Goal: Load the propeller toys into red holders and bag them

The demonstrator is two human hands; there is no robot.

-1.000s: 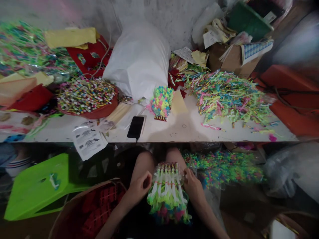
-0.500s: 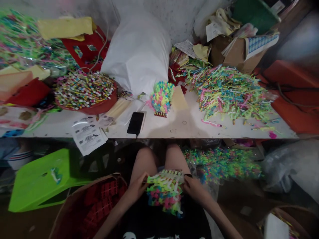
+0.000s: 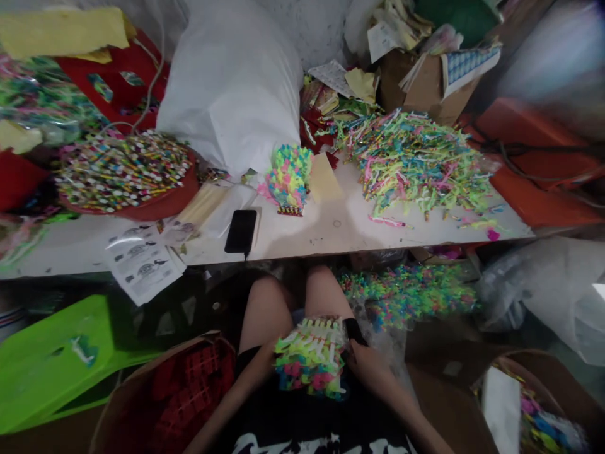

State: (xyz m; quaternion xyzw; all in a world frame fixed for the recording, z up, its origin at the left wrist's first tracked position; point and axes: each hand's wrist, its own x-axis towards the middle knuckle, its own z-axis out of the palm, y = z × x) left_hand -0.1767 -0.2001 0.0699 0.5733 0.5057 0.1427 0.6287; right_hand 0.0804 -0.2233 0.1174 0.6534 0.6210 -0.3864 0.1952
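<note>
Here, the bundle runs lengthwise toward the table; right hand curls onto its edge, left hand touches, closure unclear.

At lower centre, a colourful bundle hides the fingers of the left hand; the left edge crops the green stool; upper right, a pale shape is blurred.

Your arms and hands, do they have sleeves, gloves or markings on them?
The left forearm and right forearm are bare, without sleeves, cables or visible markings. The left hand, partly hidden, and right hand show no gloves. The top is black with white print.
</note>
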